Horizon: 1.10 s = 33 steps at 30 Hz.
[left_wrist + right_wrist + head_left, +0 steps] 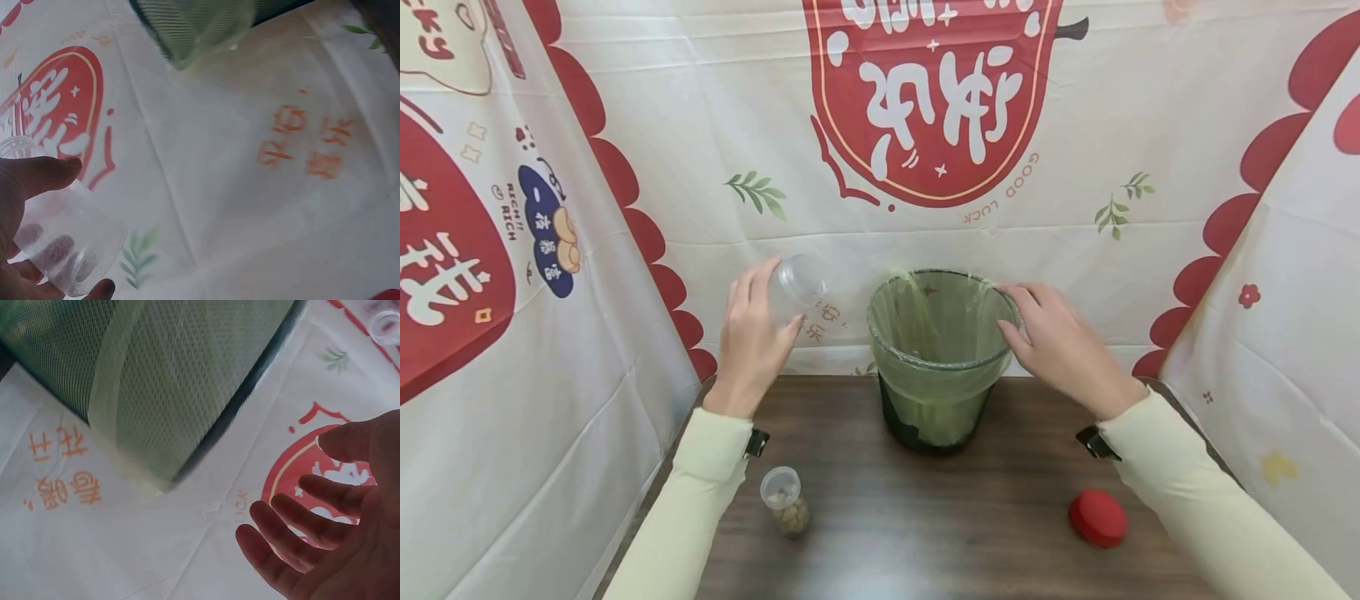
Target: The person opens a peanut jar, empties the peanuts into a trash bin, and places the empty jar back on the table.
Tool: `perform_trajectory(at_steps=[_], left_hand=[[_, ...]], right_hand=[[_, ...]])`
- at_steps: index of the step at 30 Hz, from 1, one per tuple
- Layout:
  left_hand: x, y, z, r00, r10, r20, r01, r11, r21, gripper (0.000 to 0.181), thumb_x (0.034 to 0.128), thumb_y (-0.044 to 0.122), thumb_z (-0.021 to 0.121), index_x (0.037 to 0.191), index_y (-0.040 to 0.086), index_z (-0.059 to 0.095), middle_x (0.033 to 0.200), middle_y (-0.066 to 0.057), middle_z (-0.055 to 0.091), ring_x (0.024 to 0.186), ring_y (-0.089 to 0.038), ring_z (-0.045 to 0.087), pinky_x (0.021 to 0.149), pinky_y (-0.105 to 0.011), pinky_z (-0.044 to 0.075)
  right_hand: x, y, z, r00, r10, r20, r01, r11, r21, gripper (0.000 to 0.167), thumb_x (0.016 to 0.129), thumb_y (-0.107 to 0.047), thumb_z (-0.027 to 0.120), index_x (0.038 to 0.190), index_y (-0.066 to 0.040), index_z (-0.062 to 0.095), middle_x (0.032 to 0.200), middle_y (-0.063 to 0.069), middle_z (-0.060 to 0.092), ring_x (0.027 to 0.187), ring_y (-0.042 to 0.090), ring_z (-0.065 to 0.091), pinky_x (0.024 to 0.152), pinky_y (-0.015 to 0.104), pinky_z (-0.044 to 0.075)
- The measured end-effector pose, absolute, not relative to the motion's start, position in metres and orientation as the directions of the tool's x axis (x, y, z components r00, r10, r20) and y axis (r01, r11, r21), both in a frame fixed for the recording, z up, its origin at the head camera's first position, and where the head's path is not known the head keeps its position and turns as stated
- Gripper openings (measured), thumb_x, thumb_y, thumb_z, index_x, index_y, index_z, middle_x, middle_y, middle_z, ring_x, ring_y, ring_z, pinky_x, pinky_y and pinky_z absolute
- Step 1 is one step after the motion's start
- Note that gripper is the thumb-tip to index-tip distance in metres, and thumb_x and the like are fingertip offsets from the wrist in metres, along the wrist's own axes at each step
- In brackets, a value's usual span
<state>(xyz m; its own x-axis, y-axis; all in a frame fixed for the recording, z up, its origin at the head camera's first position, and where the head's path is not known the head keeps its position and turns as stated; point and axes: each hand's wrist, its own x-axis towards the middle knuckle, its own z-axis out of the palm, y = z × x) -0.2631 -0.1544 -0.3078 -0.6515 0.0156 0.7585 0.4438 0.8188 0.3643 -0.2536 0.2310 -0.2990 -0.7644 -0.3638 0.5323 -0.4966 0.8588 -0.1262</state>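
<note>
My left hand grips a clear, empty-looking plastic jar to the left of the bin. Thumb and fingers wrap round the jar in the left wrist view, where it lies tilted. A dark mesh waste bin stands at the back of the table, lined with a pale green bag folded over its rim. By the bin's right side is my right hand. Its fingers are spread and hold nothing, apart from the bin in the right wrist view.
A small clear container with brownish pieces inside stands at the front left of the brown table. A red lid lies at the front right. Printed white cloth hangs behind and at both sides.
</note>
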Motion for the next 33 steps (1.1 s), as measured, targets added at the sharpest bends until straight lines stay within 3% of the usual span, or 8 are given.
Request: perform_trajectory(at_steps=[6,13,18,22,27,33], left_hand=[[-0.236,-0.181,-0.35,-0.65,-0.113,0.751,0.401,0.789,0.466,0.079,0.0815,0.0,0.091,0.15,0.0,0.051,0.144,-0.028,0.059,0.13,-0.048,0.059,0.108,-0.069,0.053],[-0.205,-0.208,-0.404,-0.623,-0.265,0.736,0.368,0.731,0.574,0.075,0.0801,-0.007,0.084,0.147,-0.003,0.051,0.142,-0.028,0.06,0.126,-0.047,0.061,0.105,-0.066,0.052],[-0.187,-0.218,-0.438,-0.667,-0.367,0.649,0.261,0.7,0.665,0.076,0.0797,-0.002,0.087,0.146,-0.003,0.049,0.136,-0.03,0.062,0.12,-0.049,0.064,0.097,-0.064,0.051],[-0.178,-0.225,-0.468,-0.715,-0.429,0.551,0.145,0.68,0.718,0.079,0.0787,0.003,0.09,0.146,-0.002,0.049,0.133,-0.032,0.062,0.12,-0.054,0.063,0.094,-0.069,0.052],[-0.169,-0.231,-0.502,-0.768,-0.508,0.39,-0.016,0.624,0.781,0.085,0.0786,0.009,0.092,0.148,-0.004,0.045,0.134,-0.037,0.056,0.126,-0.058,0.055,0.1,-0.076,0.047],[-0.162,-0.241,-0.525,-0.814,-0.505,0.289,-0.102,0.613,0.784,0.091,0.0779,0.006,0.091,0.149,-0.015,0.038,0.137,-0.04,0.049,0.127,-0.059,0.049,0.109,-0.076,0.043]], right_hand=[[-0.223,0.228,-0.321,-0.707,-0.351,0.614,-0.54,0.829,-0.148,0.042,0.096,-0.005,0.076,0.135,0.004,0.064,0.132,0.027,0.064,0.125,0.046,0.06,0.099,0.066,0.055],[-0.192,0.224,-0.361,-0.719,-0.339,0.606,-0.541,0.821,-0.184,0.039,0.095,-0.006,0.076,0.132,0.0,0.066,0.13,0.021,0.064,0.124,0.041,0.061,0.097,0.064,0.057],[-0.181,0.216,-0.395,-0.726,-0.348,0.593,-0.546,0.816,-0.19,0.038,0.095,-0.009,0.078,0.131,-0.003,0.067,0.129,0.017,0.067,0.121,0.035,0.064,0.096,0.059,0.059],[-0.173,0.207,-0.421,-0.759,-0.357,0.545,-0.538,0.815,-0.215,0.037,0.095,-0.011,0.079,0.13,-0.005,0.068,0.128,0.013,0.069,0.119,0.031,0.067,0.096,0.054,0.061],[-0.167,0.197,-0.443,-0.784,-0.371,0.498,-0.535,0.811,-0.237,0.037,0.094,-0.013,0.081,0.128,-0.007,0.07,0.128,0.006,0.069,0.118,0.025,0.068,0.097,0.048,0.062],[-0.164,0.194,-0.453,-0.778,-0.393,0.49,-0.547,0.807,-0.223,0.036,0.093,-0.012,0.082,0.127,-0.009,0.07,0.128,0.002,0.069,0.118,0.021,0.067,0.097,0.044,0.061]])
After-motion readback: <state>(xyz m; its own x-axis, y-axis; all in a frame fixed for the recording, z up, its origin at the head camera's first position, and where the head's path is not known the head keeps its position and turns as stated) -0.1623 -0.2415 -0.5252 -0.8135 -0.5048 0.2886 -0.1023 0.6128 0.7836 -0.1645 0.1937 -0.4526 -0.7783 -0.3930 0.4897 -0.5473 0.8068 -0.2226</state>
